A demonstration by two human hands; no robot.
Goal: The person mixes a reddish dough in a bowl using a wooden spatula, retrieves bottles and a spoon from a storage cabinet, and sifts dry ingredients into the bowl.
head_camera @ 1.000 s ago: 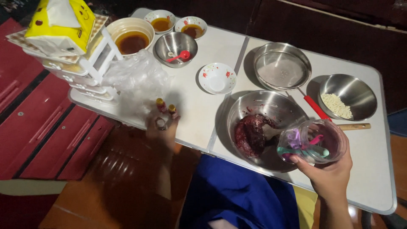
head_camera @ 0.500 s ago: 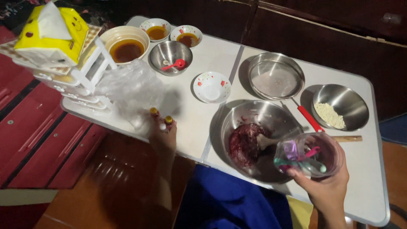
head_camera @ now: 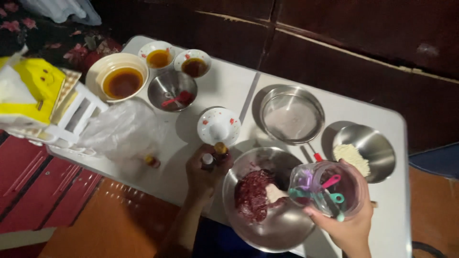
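Observation:
My left hand (head_camera: 203, 174) is closed around two small bottles (head_camera: 214, 156), one with a white cap and one with an amber cap, held just left of the big steel bowl (head_camera: 282, 229). That bowl holds dark red minced meat (head_camera: 253, 196) and a pale spoon head. My right hand (head_camera: 346, 222) grips a clear plastic jar (head_camera: 330, 188) with pink, teal and purple measuring spoons inside, tilted over the bowl's right rim. A third small bottle (head_camera: 152, 161) lies on the white table (head_camera: 229, 88) near the crumpled plastic bag (head_camera: 122, 131).
At the back stand a cream bowl of brown liquid (head_camera: 122, 81), two small sauce bowls (head_camera: 158, 57) (head_camera: 193, 64), a steel bowl with a red spoon (head_camera: 173, 93), a white dotted saucer (head_camera: 219, 126), an empty steel pan (head_camera: 291, 114) and a steel bowl of pale grains (head_camera: 366, 150). A yellow tissue box (head_camera: 33, 91) sits on a white rack at left.
My left hand has lifted two small bottles from the table's front edge and carried them right, up beside the big bowl. My right hand keeps the jar over the bowl.

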